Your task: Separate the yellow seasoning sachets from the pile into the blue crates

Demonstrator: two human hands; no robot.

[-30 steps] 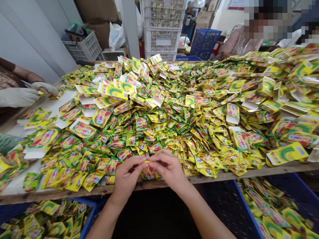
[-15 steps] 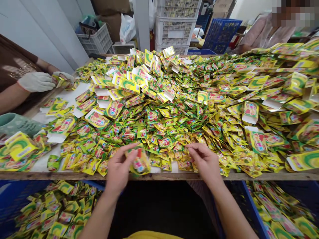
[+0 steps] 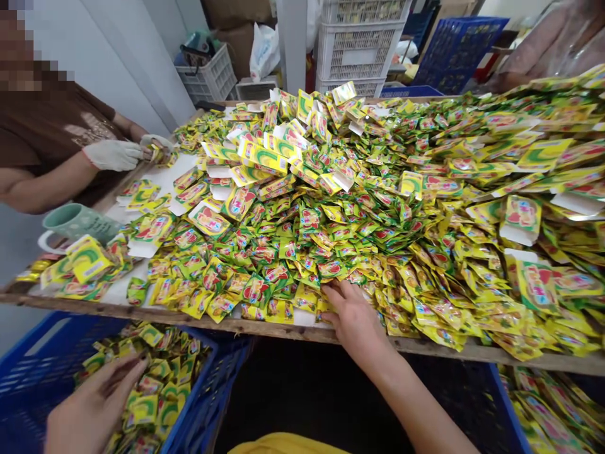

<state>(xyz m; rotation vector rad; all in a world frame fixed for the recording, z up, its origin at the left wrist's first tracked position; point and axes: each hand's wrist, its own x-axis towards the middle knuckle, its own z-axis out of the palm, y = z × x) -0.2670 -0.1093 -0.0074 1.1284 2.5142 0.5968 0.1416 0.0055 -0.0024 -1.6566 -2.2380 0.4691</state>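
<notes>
Sachets (image 3: 302,246), yellow and green with a red print, lie heaped across the worktop (image 3: 265,326), and the person's right hand (image 3: 352,318) rests on the ones at the near edge. That hand is open and palm down. Its fingers are spread flat towards 11 o'clock, with the tips touching the packets and nothing clasped in it.

The left hand (image 3: 94,410) hangs low at 7 o'clock from the right one, below the worktop's edge. It is open too, with loose fingers pointing towards 2 o'clock, and it is empty. It hovers just above more of the same sachets, which fill a blue crate (image 3: 208,384) under the worktop.

Outward from the right hand, the heap thickens towards 12 o'clock. Flat cartons (image 3: 262,156) in the same colours are stacked on top of it there. At 3 o'clock larger packs (image 3: 522,217) lie mixed among the small ones. At 4 o'clock, under the worktop, a second blue crate (image 3: 508,403) also holds packets.

At 10 o'clock a mint-green mug (image 3: 78,222) lies on its side at the worktop's left edge. Beyond it a co-worker's gloved hand (image 3: 113,155) grips a few sachets.

At the far end, white crates (image 3: 362,53) stand stacked, with another blue crate (image 3: 454,41) just beside them.
</notes>
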